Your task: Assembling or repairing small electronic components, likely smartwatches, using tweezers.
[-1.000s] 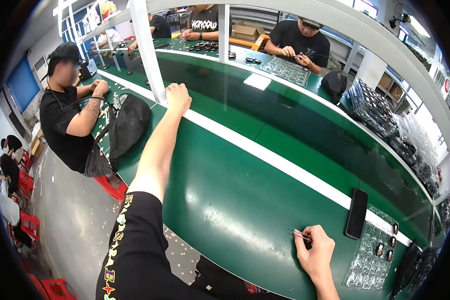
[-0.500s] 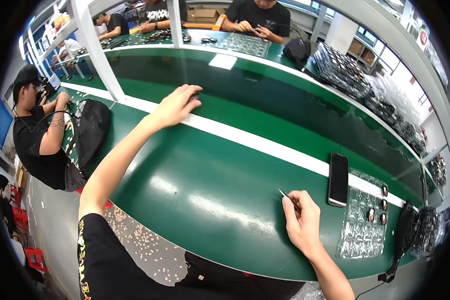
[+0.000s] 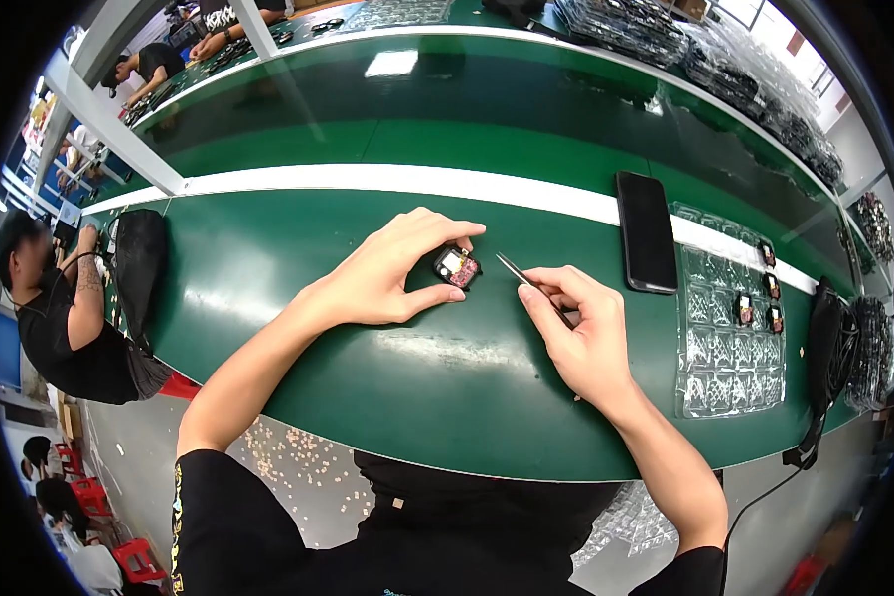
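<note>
In front of me at the middle of the table, my left hand (image 3: 392,266) curves its thumb and fingers around a small black device (image 3: 457,267). Its face is up, showing a circuit board with white, yellow and reddish parts. My right hand (image 3: 578,323) is closed around dark, slim tweezers (image 3: 512,267). Their tip points up and left toward the device, a short gap away from it. On the right, similar small devices (image 3: 744,309) sit in the pockets of a clear plastic blister tray (image 3: 730,389).
A black phone (image 3: 647,233) lies across the white strip (image 3: 397,179) behind my right hand. Past the tray rests a black bag-like bundle (image 3: 826,333) with a cord. To the left, a co-worker (image 3: 60,318) sits beside a black bag (image 3: 141,273). Stacked trays (image 3: 621,35) stand far back.
My left hand has come back from beyond the white strip to the table's middle, bringing the small device. The right hand with the tweezers now lies closer to it. The view has tilted down.
</note>
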{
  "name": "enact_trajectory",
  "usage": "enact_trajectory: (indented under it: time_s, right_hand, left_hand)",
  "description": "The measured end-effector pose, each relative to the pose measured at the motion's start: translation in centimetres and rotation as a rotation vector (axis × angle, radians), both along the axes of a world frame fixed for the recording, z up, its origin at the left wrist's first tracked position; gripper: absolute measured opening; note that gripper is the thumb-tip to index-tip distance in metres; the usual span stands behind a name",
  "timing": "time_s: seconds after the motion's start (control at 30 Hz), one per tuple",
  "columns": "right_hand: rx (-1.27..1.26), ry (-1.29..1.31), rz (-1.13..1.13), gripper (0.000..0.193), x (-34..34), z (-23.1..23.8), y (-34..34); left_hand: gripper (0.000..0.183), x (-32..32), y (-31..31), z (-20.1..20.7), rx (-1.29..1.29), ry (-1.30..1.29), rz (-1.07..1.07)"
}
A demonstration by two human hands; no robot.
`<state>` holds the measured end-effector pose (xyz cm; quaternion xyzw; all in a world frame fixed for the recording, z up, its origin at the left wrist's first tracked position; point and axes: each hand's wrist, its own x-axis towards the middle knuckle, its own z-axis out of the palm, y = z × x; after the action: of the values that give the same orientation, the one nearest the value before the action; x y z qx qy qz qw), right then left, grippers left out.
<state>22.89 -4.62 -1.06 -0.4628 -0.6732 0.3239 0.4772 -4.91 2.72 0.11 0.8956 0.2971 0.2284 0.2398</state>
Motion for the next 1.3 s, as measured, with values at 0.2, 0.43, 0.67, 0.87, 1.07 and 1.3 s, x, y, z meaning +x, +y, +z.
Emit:
enact_trajectory:
  time_s: [0.2,0.43,0.67,0.87,1.07,1.3]
  right_hand:
    - [-0.07,-0.023,-0.006,0.016,0.1,0.8,-0.2]
    - [-0.034,0.021,0.009,0.013,0.2,0.5,-0.6]
    - [-0.044,-0.13,0.025,0.005,-0.3,0.5,-0.4]
    - [-0.042,-0.147,0.034,0.006,-0.6,0.8,-0.2]
    - [0.014,-0.185,0.04,0.009,-0.7,0.3,-0.2]
    - [0.112,-0.178,0.041,0.013,-0.6,-0.1,-0.2]
  left_hand:
    - [0.064,-0.6,0.4,0.3,0.002,-0.016,0.027]
    - [0.053,-0.3,-0.6,0.8,-0.137,-0.009,-0.009]
    - [0.052,0.0,-0.7,-0.2,-0.104,-0.031,-0.075]
    - [0.053,0.2,-0.8,0.1,-0.115,-0.032,-0.054]
    - [0.055,0.2,-0.8,-0.2,-0.112,-0.026,-0.05]
    - [0.056,0.5,-0.9,0.0,-0.106,-0.047,-0.003]
